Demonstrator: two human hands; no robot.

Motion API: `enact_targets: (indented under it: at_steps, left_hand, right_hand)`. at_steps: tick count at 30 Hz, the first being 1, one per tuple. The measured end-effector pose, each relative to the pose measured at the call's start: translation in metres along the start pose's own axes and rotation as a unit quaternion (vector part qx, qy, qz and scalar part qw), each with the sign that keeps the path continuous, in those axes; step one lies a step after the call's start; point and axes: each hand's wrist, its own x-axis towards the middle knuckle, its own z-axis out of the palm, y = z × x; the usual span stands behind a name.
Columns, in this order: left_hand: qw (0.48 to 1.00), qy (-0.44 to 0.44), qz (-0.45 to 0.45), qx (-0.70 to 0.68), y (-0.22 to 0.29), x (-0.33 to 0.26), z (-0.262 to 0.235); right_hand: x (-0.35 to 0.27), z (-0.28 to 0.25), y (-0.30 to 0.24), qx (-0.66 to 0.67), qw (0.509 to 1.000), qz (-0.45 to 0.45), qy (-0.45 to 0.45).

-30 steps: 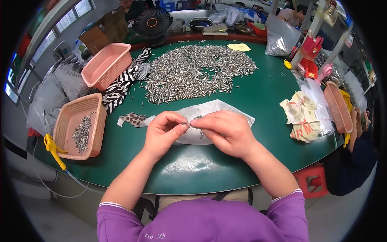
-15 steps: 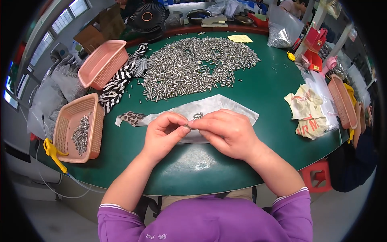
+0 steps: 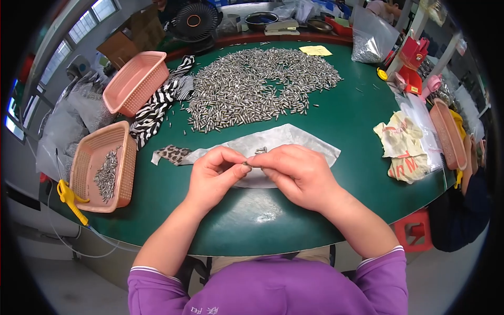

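Note:
My left hand [image 3: 214, 176] is closed, thumb and index finger pinching a small metal pin [image 3: 245, 164], most of which the fingertips hide. Right beside it, the index fingertip of my right hand [image 3: 298, 173] meets the same spot. Several short silvery metal pins [image 3: 261, 150] stick out past the curled fingers of my right hand. Both hands hover over a pale grey cloth [image 3: 294, 135] spread on the green table. Beyond the cloth lies a wide heap of similar metal pins [image 3: 231, 97].
At the left, a pink basket [image 3: 128, 168] holds some metal pins, near another pink basket [image 3: 137, 81]. A yellow air gun [image 3: 71, 197] hangs at the table edge. Zebra-striped cloth [image 3: 152, 115] lies beside the heap. A crumpled cream bag [image 3: 401, 147] is at the right, with another person beyond.
The view has shifted very slightly. My hands keep nearly the same pose, with the fingertips moving a little around the small pin.

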Motion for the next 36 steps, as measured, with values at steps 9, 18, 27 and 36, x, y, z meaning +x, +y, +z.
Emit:
enact_targets:
  at_steps: [9, 18, 27, 36]
  left_hand:
    - [1.0, 0.001, 0.007, -0.004, -0.001, 0.0, -0.001]
    - [1.0, 0.0, 0.016, -0.004, -0.002, 0.0, 0.0]
    - [0.998, -0.03, -0.03, 0.047, 0.003, -0.002, -0.001]
    - [1.0, 0.009, 0.019, 0.017, 0.001, 0.002, -0.001]
  right_hand:
    - [0.001, -0.001, -0.006, 0.01, 1.0, 0.011, 0.002]
    - [-0.001, 0.0, 0.0, 0.016, 1.0, 0.009, 0.0]
    - [0.001, -0.004, -0.005, -0.163, 0.986, -0.042, 0.01]
    - [-0.001, 0.002, -0.004, -0.005, 1.0, 0.008, 0.011]
